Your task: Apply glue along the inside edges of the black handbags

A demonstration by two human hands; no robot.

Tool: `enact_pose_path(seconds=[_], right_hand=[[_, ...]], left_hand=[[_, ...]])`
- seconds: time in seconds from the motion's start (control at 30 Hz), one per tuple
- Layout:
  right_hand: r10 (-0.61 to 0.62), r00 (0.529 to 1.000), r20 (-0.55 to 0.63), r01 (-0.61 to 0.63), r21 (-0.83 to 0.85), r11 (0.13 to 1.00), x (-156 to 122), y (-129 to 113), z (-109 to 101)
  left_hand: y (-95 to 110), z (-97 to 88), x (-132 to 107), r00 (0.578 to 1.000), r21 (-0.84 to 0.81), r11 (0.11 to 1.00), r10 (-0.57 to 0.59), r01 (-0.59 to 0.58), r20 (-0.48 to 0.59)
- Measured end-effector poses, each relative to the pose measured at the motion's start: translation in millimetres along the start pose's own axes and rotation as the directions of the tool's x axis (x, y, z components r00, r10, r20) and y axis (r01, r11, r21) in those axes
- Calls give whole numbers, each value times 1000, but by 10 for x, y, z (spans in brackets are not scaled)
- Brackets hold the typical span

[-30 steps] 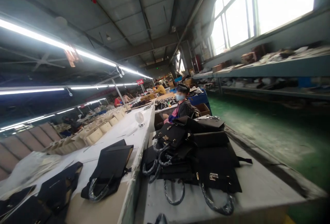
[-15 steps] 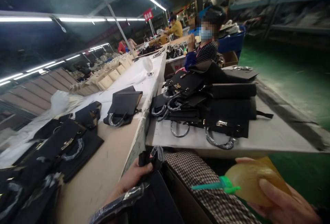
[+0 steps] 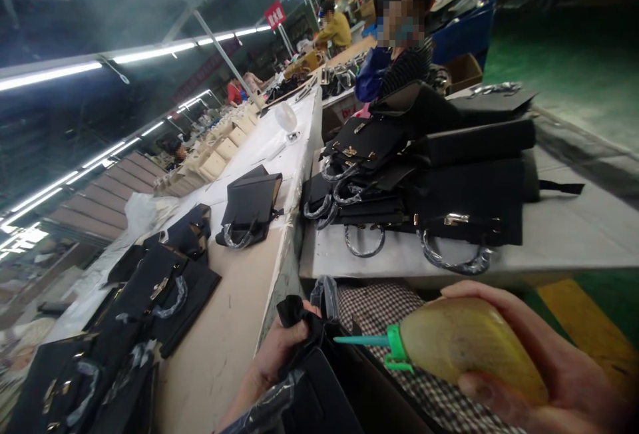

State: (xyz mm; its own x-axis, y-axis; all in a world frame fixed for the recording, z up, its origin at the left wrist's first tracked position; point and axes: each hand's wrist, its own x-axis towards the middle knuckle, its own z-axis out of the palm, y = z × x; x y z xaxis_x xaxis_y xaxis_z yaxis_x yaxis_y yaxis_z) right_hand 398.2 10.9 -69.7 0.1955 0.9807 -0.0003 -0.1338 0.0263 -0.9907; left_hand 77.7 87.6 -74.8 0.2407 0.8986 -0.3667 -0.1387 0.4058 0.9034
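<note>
My left hand pinches the dark top edge of a black handbag that stands open over my lap. One plastic-wrapped bag handle rises just beyond those fingers. In my right hand lies a yellowish, translucent glue bottle, tipped on its side. Its green nozzle points left, with the tip at the bag's opening near my left fingers. Whether the tip touches the bag, I cannot tell. Checked cloth covers my lap beneath the bag.
Several black handbags lie on the left table, with one folded black bag farther along. A pile of black handbags covers much of the white table ahead. Behind it is a co-worker. A blue bin stands beyond.
My right hand has brought the glue bottle left, and the nozzle tip now reaches the bag's opening. The left hand keeps its hold on the bag. The view has shifted slightly.
</note>
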Motion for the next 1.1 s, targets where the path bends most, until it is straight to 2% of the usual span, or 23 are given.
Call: enact_pose_path(seconds=[0.23,0.43,0.63,0.77,0.97,1.03,1.1], right_hand=[[-229,971,74,229,5,973,-53,18,15],[-244,962,121,249,-30,968,-131,68,22],[-330,922,203,349,-65,935,-121,71,78],[-382,902,203,407,-98,908,-102,56,114],[-367,923,115,381,-145,913,-119,73,153],[-315,949,32,316,-156,936,-167,71,200],[-189,979,-79,180,-105,978,-226,38,280]], left_hand=[[25,37,-31,999,-10,1000,23,-23,37],[3,72,-8,997,-17,999,40,-39,71],[-40,46,3,993,-12,998,67,-66,99],[-56,16,-10,993,-18,997,73,-72,92],[-61,22,-10,995,-25,997,74,-73,61],[-58,35,-9,995,-27,997,78,-77,58],[-58,38,-13,995,-28,997,78,-77,56]])
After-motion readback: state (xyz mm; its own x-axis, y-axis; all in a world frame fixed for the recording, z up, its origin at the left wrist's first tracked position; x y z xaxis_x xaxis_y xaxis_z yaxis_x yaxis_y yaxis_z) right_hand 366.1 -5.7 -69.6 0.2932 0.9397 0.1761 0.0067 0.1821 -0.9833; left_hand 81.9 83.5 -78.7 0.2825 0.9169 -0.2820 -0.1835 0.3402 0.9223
